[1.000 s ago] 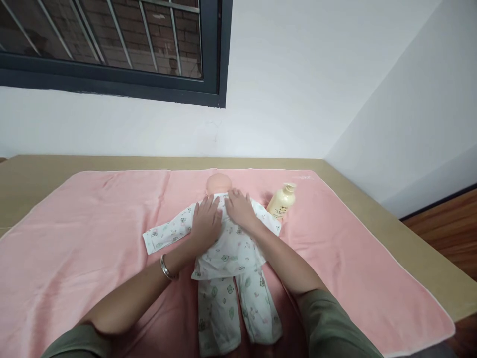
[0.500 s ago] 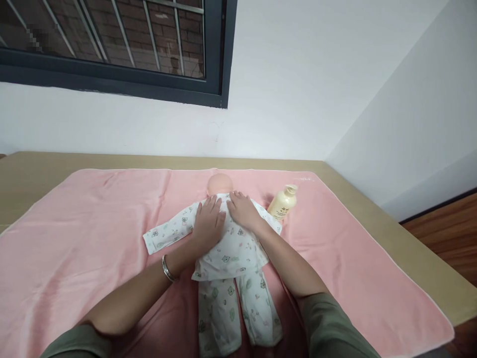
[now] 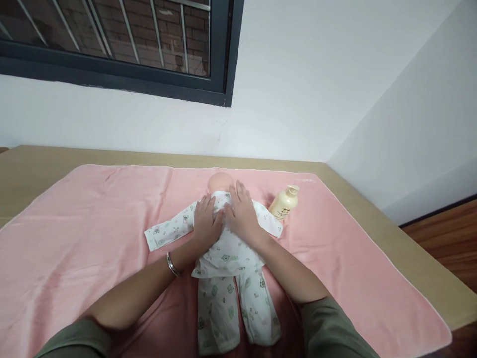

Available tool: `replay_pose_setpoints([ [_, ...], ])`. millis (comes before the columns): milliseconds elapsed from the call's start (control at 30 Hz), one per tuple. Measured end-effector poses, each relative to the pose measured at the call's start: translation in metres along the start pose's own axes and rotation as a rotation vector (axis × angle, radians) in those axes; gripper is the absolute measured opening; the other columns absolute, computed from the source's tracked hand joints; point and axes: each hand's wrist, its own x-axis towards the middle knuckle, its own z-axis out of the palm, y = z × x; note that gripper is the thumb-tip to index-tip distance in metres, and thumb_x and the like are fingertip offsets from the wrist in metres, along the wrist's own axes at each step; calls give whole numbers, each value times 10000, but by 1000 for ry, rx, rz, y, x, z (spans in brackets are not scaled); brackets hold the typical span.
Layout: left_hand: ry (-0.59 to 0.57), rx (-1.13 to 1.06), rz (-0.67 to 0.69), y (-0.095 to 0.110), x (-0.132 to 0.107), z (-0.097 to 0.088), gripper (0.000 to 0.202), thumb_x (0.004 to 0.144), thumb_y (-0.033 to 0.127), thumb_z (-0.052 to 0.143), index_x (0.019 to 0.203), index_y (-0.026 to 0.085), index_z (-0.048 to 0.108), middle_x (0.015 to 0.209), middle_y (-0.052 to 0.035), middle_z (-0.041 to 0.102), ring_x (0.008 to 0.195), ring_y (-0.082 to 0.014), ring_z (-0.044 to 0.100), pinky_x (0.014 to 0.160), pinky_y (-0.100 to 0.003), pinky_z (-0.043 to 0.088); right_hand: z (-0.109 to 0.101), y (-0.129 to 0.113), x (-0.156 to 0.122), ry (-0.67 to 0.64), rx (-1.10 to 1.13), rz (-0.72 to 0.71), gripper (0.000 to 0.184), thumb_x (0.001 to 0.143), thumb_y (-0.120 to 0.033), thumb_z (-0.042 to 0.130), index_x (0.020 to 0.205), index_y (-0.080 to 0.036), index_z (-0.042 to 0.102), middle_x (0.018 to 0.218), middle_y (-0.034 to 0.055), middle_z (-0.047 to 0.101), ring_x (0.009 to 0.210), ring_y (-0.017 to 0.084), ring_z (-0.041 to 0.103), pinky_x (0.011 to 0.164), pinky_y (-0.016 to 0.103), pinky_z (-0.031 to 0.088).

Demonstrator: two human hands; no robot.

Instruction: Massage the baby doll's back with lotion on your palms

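A baby doll (image 3: 219, 182) in white printed pyjamas (image 3: 227, 278) lies on its back on a pink towel (image 3: 93, 238), head away from me. My left hand (image 3: 206, 223) rests flat on the doll's chest, fingers stretched towards the collar, a silver bangle on its wrist. My right hand (image 3: 242, 211) lies flat beside it on the upper chest, fingertips reaching the doll's neck. Neither hand grips anything. One sleeve (image 3: 167, 231) of the pyjamas stretches out to the left.
A cream pump bottle (image 3: 285, 204) lies tilted on the towel just right of the doll's shoulder. The towel covers a tan table (image 3: 372, 199) set against a white wall, under a dark-framed window (image 3: 149, 74). Wooden floor (image 3: 447, 243) shows at right.
My hands have drawn closer together on the doll's chest, and the right hand has slid up towards the neck. The camera has tilted slightly.
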Motion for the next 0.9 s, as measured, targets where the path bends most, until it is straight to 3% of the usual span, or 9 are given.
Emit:
replay_pose_setpoints([
  [133,26,-21,-23,-3,-3,2,529,985,332,307,1444,92,414,1474,-213,488,1463,-314,337,1200,-567,239,13,3,4,-121,31,-96,500,1020,-318,349,1477,-129,427,1593,170,333,1506,284,210,1196,536,180],
  [267,61,-73,-12,-6,-4,3,518,989,319,274,1443,117,418,1470,-189,501,1444,-282,376,1205,-537,253,12,10,6,-1,42,-57,529,1028,-333,329,1509,-118,373,1613,165,289,1520,274,158,1205,506,172],
  [433,80,-91,-27,-7,-3,4,495,973,319,304,1402,135,467,1436,-173,538,1413,-286,417,1199,-540,269,14,10,3,-86,4,-115,512,1021,-361,366,1485,-149,421,1598,166,324,1504,294,208,1187,552,180],
  [567,92,-112,-15,-6,-3,4,481,977,328,302,1379,137,488,1424,-176,549,1405,-283,426,1190,-536,286,15,6,0,19,-35,-116,520,1023,-331,353,1501,-131,393,1633,161,238,1520,298,144,1201,536,150],
  [733,103,-111,-19,-7,-3,5,482,991,345,269,1365,149,502,1409,-170,564,1409,-277,424,1184,-539,289,15,5,-1,-155,-55,-198,479,1037,-327,321,1484,-194,427,1596,117,348,1494,279,235,1190,534,195],
  [900,103,-99,-7,-7,-3,5,497,1009,392,251,1375,160,495,1413,-172,560,1406,-282,430,1180,-542,285,20,3,-2,-55,-76,-119,510,1014,-300,358,1505,-165,395,1611,148,302,1500,306,204,1186,550,187],
])
